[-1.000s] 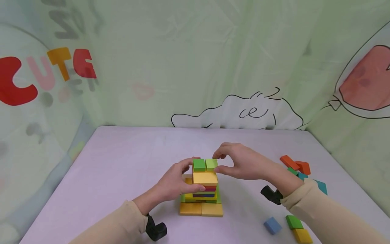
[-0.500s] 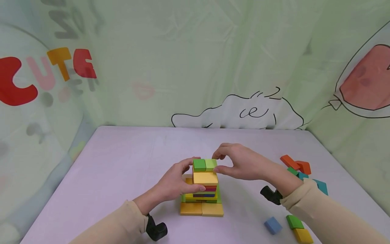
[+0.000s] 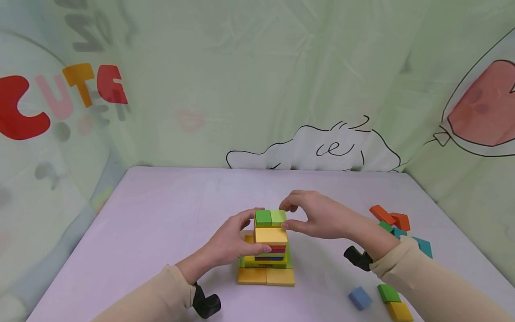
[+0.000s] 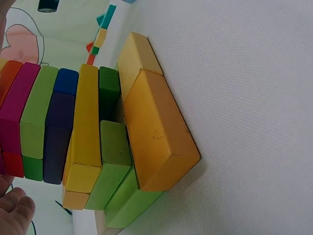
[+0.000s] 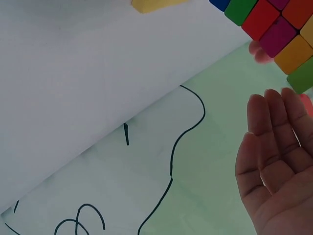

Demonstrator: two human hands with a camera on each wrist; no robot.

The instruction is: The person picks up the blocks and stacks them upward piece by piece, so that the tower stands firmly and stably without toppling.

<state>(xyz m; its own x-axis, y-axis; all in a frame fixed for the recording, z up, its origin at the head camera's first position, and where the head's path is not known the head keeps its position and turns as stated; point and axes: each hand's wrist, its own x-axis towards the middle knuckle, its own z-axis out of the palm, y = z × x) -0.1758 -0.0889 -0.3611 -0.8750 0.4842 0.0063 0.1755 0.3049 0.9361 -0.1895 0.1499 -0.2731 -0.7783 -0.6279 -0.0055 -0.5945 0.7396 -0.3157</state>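
Tower [image 3: 268,243] of stiff, light wooden blocks (loosely stacked, likely to topple if nudged) between both hands, left hand [image 3: 229,241] curled around its side, right hand [image 3: 318,219] pinching the pale green top block [image 3: 278,217], best gripped by opposite side faces.

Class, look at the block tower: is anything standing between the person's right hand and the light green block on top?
Nothing visible does. In the head view the right hand is right beside the light green block, its thumb against the block's right side. The left hand is on the tower's opposite side, by the dark green block.
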